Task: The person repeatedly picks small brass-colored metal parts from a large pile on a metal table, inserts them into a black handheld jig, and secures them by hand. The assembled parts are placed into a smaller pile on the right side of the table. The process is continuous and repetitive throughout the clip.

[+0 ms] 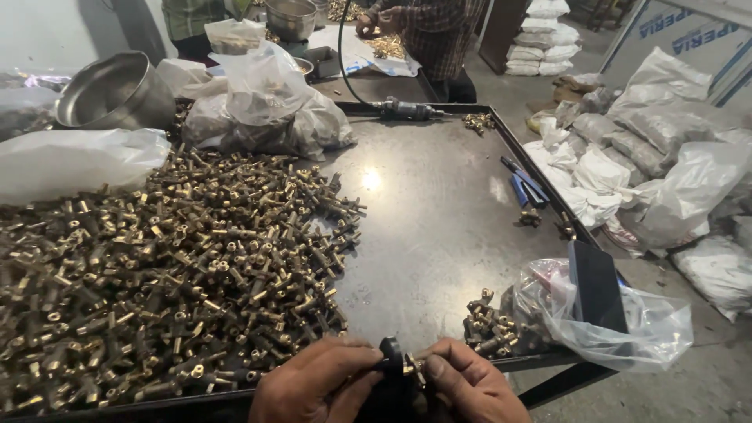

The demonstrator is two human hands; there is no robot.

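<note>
Left hand (317,384) grips a black tool (389,356), right hand (470,385) pinches a brass fitting (411,365) against it, near the bench (439,219) edge. Imo keep the fitting square w/ the tool, both grips tight.

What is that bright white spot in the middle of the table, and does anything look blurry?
In the head view, the spot is glare from a lamp above, mirrored on the dark metal table. The large heap of small brass fittings is fairly sharp. The left hand and right hand, at the bottom edge, look slightly soft, as do the white sacks on the right.

Dark metal table (439,227) bears brass fittings (157,282), bags (266,110), pliers (523,186)
</note>
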